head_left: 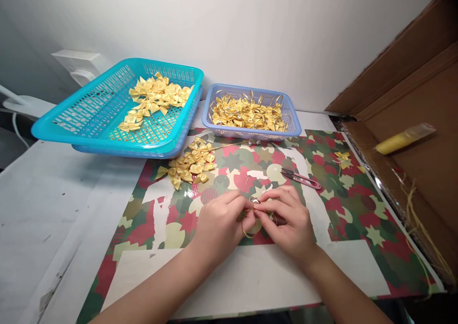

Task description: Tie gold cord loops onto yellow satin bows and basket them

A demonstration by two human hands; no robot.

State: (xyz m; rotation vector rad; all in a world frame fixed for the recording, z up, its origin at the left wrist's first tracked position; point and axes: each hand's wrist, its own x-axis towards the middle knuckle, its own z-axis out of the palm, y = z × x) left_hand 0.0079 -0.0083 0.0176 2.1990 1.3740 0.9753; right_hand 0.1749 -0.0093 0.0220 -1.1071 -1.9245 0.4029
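My left hand [226, 221] and my right hand [289, 219] meet fingertip to fingertip above the patterned mat, both closed in a pinch. A small shiny silver bell [255, 201] shows between the fingertips. A thin gold cord [249, 235] loops down below the left fingers. The exact grip on the cord and bell is partly hidden by the fingers. Left of my hands lies a pile of yellow ribbon bows [195, 164]. Just beyond my right hand rest small pink thread snips [302, 178]. More silver bells [254, 143] lie at the mat's far side, beside a gold cord.
A turquoise basket [89, 135] holding yellow bows stands at the back left, stacked on a blue one. Behind the mat [358, 214] sits a lavender basket [250, 132] of bows with gold cord loops. Cardboard [411, 171] walls the right side, with a yellow tube [400, 140] projecting.
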